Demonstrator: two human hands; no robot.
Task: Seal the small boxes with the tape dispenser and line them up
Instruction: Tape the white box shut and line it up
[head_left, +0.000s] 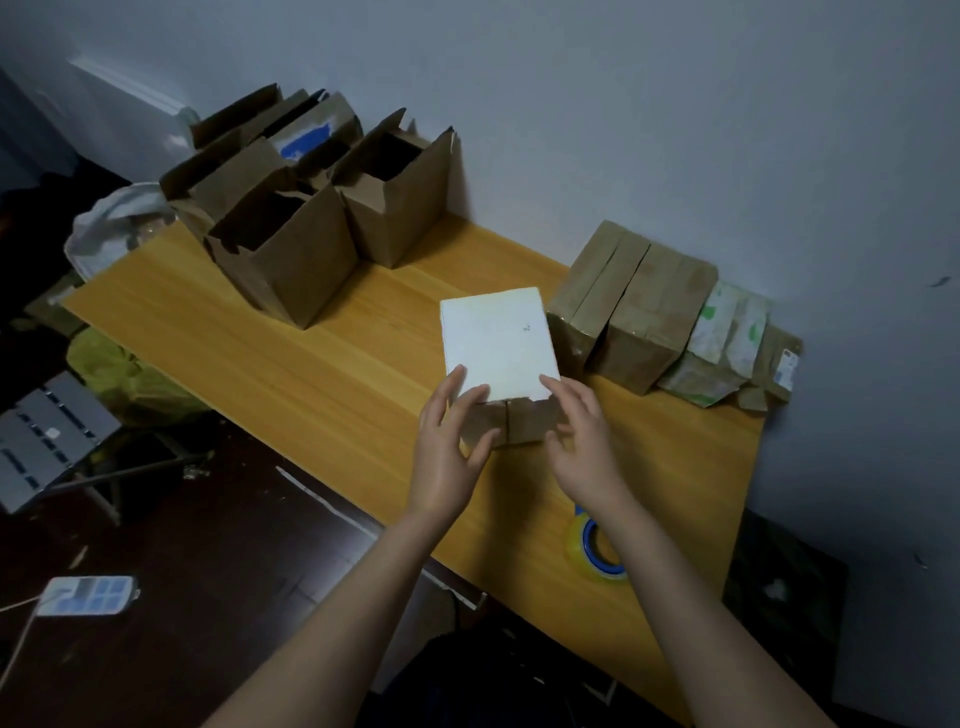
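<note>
No readable text; the label (788, 370) on one sealed box (769, 358) is blurred.

white-topped box (498, 343), brown cardboard boxes (291, 260), yellow wooden table (311, 374), yellow tape roll (592, 551) with blue core.

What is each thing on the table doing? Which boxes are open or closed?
White-topped box: flaps folded shut, held by both hands.
Left hand: grips the box's near left corner.
Right hand: grips its near right corner.
Open brown boxes: flaps up.
Row of boxes: closed, lined up.
Tape roll: lying flat, untouched.
</note>
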